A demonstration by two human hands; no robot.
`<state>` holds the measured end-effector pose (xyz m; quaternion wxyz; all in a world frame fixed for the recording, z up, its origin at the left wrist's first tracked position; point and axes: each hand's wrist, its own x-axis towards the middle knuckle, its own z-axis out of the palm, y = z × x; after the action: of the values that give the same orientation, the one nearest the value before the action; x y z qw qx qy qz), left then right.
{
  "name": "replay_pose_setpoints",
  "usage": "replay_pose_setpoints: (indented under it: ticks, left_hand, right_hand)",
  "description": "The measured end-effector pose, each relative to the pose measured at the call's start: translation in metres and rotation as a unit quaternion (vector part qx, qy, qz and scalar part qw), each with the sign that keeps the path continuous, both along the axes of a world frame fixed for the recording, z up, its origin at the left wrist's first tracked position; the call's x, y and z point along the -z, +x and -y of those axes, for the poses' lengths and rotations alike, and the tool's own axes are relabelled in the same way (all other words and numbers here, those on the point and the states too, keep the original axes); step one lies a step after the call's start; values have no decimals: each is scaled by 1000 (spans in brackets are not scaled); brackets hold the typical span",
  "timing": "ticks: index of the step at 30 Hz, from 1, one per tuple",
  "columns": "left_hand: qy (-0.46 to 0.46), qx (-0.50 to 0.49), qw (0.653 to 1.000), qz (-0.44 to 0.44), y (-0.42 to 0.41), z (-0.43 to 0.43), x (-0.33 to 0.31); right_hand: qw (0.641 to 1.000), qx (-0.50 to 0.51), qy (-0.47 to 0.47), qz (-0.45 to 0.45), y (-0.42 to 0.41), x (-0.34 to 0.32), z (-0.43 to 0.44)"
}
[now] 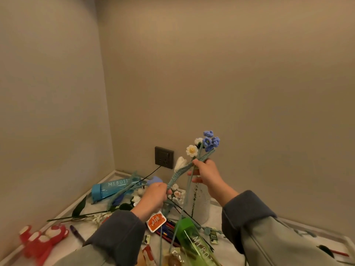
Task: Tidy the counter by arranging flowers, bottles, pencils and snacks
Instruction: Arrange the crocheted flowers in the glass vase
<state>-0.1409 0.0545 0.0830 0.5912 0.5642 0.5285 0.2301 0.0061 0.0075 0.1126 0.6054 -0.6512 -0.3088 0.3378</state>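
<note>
Pale marble-look counter [217, 214] in a wall corner, low raised rim at the back. On it: blue bottle [109, 189] on its side at back-left, green bottle [194, 242] lying front-centre, white vase [200, 204] upright, orange sauce packet [156, 221], dark pencils [169, 230], red plush toy [41, 240] front-left, long green-leaf stem [80, 212], loose crochet flowers [134, 198], snack wrappers [148, 254].

crochet flowers [203, 146] – raised, tilted | blue bottle [111, 187] – lying flat
</note>
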Motion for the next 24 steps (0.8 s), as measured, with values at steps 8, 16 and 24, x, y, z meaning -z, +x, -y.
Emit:
replay_pose_setpoints:
  ticks: [8,16,24]
  left_hand:
    - [64,-4,996,55,-16,-11,12]
    - [127,38,956,261,7,-3,-15]
    - [234,43,904,355,56,-16,-80]
  right_hand:
    - [999,34,26,20,-5,0,4]
    - [994,68,79,39,2,-12,20]
    - [977,105,161,91,22,-70,29]
